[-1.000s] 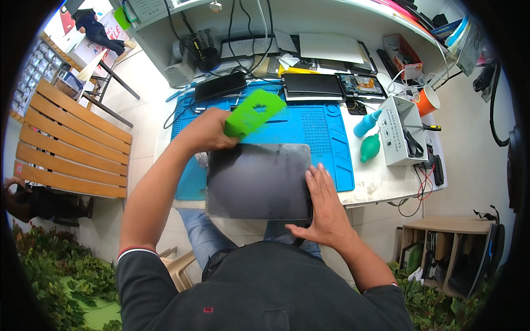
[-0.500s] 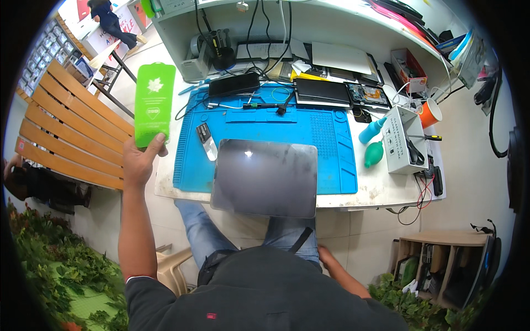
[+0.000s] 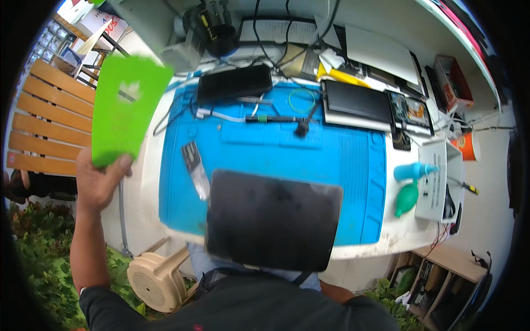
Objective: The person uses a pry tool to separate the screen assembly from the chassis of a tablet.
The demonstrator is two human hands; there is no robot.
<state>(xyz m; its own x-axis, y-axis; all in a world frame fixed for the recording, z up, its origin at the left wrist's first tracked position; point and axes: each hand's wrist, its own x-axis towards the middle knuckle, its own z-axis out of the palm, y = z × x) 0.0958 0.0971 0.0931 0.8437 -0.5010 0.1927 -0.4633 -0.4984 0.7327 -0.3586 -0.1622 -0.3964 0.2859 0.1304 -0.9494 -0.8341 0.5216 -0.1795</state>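
Observation:
My left hand [image 3: 102, 179] holds a flat bright green packet [image 3: 130, 107] with a white leaf print, off the table's left side. My thumb lies over its lower edge. It is smeared by motion. A tablet with a dark screen [image 3: 273, 220] rests over the front edge of the blue work mat [image 3: 276, 157], overhanging toward my lap. No hand touches it. Left of the tablet, a small black-and-silver strip [image 3: 195, 170] lies on the mat. Only part of my right forearm [image 3: 337, 292] shows by my side; the right hand is hidden.
Across the mat's back lie a black phone [image 3: 234, 84], a pen-like tool [image 3: 276, 119], cables and a black slab [image 3: 359, 102]. To the right stand a green blower bulb [image 3: 407, 199], a teal bottle [image 3: 411, 171] and a white box [image 3: 433, 185]. A beige stool [image 3: 157, 281] stands lower left.
The view has shifted closer over the table. My left hand has moved left and down with the green packet, which is now tilted. The right forearm has mostly gone out of sight.

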